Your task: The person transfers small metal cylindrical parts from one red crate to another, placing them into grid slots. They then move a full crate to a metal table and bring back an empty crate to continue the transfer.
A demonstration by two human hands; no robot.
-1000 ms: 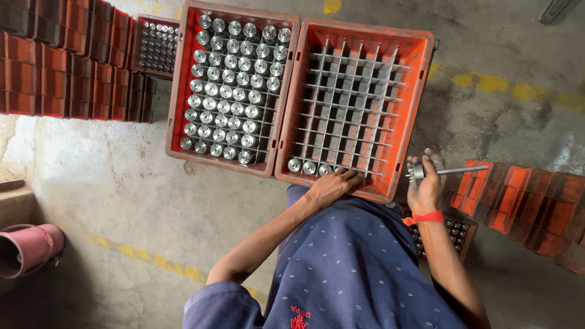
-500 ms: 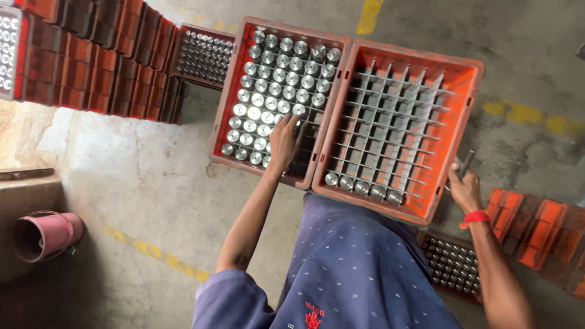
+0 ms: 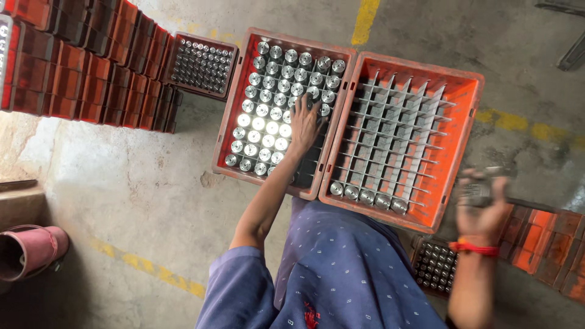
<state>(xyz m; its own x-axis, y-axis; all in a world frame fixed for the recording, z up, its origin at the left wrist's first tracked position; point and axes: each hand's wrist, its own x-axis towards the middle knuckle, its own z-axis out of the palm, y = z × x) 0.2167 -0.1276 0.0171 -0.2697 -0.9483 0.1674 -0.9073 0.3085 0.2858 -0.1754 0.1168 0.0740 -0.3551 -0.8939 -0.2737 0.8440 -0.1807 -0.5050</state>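
From the head view, two orange crates are seen side by side on the concrete floor at about 12 o'clock from the body. The left crate [image 3: 241, 116] is nearly full of shiny metal cylinders [image 3: 268, 113] standing upright in a divider grid; the right crate [image 3: 469, 116] is almost bare, with only one row of cylinders along its near edge at 6 o'clock. The left hand [image 3: 304, 125] is laid with fingers spread over the cylinders at the left crate's 4 o'clock part, touching them; whether one is gripped cannot be told. The right hand [image 3: 481, 204] is blurred at 3 o'clock, beside the right crate, curled around a grey metal piece. The step in hand is judged to be picking a cylinder from the full crate; a firm pinch and a straight lift would be called for next.
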